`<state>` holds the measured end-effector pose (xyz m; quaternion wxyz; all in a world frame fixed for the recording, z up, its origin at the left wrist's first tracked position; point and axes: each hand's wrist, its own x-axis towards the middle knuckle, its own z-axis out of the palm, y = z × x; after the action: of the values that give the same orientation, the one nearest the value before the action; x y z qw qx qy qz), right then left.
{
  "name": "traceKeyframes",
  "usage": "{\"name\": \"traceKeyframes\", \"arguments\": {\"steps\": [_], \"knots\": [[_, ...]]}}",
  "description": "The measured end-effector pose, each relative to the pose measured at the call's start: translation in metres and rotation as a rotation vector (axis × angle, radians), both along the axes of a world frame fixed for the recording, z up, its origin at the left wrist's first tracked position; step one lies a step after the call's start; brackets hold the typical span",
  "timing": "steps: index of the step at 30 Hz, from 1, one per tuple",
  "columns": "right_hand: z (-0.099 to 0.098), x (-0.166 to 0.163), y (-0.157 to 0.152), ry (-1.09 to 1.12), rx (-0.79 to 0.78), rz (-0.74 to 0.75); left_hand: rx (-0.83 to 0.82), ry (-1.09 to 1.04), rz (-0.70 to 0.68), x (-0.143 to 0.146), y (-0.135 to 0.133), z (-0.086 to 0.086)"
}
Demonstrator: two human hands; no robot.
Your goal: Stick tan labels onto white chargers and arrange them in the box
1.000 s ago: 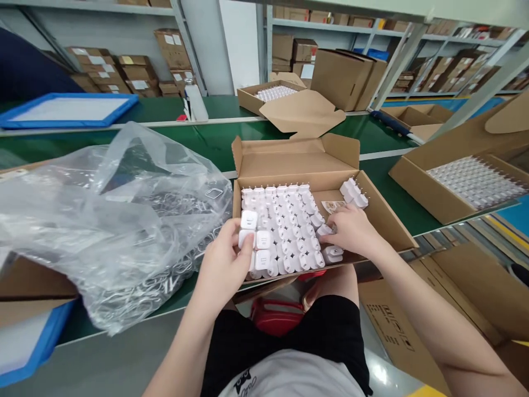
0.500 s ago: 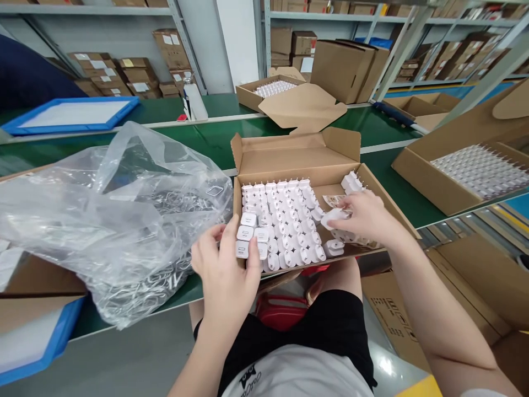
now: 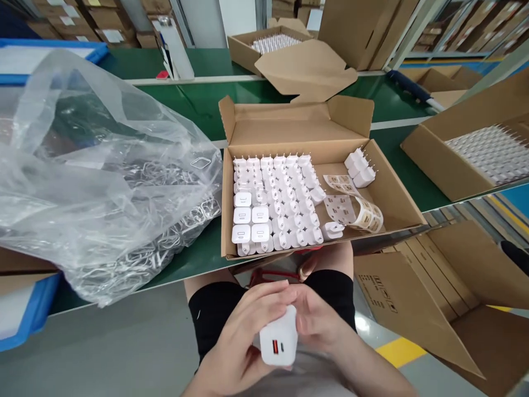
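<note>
In front of my lap, my left hand [image 3: 243, 333] and my right hand [image 3: 318, 320] are closed together around a white USB wall charger [image 3: 279, 337]. Its port face, with one red port and one small dark port, points up at me. Beyond them an open cardboard box [image 3: 400, 205] holds rows of white plug chargers [image 3: 285, 193], mostly pins up. Several port-up chargers [image 3: 250, 216] lie on top at the left. On the box's right side sit a curled sticker strip [image 3: 369, 214] and a small group of chargers [image 3: 360, 167].
Left of the box lies a clear plastic bag [image 3: 111, 182] full of shiny loops. Another box of chargers [image 3: 475, 160] stands at right, and one more [image 3: 248, 52] is behind. Below right, an open carton [image 3: 417, 309] is on the floor.
Both hands have left the box and come together near my lap, with a charger between them. The view has tilted further down.
</note>
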<state>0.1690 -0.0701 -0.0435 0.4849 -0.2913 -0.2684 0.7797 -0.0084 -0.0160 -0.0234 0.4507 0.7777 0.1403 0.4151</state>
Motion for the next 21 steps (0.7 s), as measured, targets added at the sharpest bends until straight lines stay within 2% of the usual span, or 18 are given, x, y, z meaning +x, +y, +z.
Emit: {"name": "traceKeyframes", "arguments": {"steps": [4,7,9,11,14,16,18,21], "knots": [[-0.024,-0.019,-0.006,0.011,-0.007,0.104,-0.318,-0.064,0.168,-0.011,-0.019,-0.007],[-0.028,-0.013,-0.007,-0.095,0.059,0.139,-0.619,-0.141,0.361,-0.012,-0.037,-0.012],[-0.025,-0.002,-0.007,-0.244,0.117,0.093,-0.745,-0.156,0.456,-0.011,-0.044,-0.014],[-0.018,0.016,-0.008,-0.423,0.178,-0.022,-0.719,-0.125,0.459,-0.009,-0.043,-0.016],[0.001,0.049,-0.014,-0.633,0.293,-0.227,-0.441,-0.003,0.483,-0.004,-0.035,-0.014],[0.018,0.075,-0.022,-0.729,0.378,-0.357,-0.358,0.05,0.542,0.003,-0.032,-0.008],[0.037,0.102,-0.029,-0.827,0.441,-0.506,-0.494,0.02,0.534,0.015,-0.034,0.001],[0.064,0.136,-0.03,-1.06,0.516,-0.79,-0.833,-0.131,0.427,0.033,-0.042,0.017]]}}
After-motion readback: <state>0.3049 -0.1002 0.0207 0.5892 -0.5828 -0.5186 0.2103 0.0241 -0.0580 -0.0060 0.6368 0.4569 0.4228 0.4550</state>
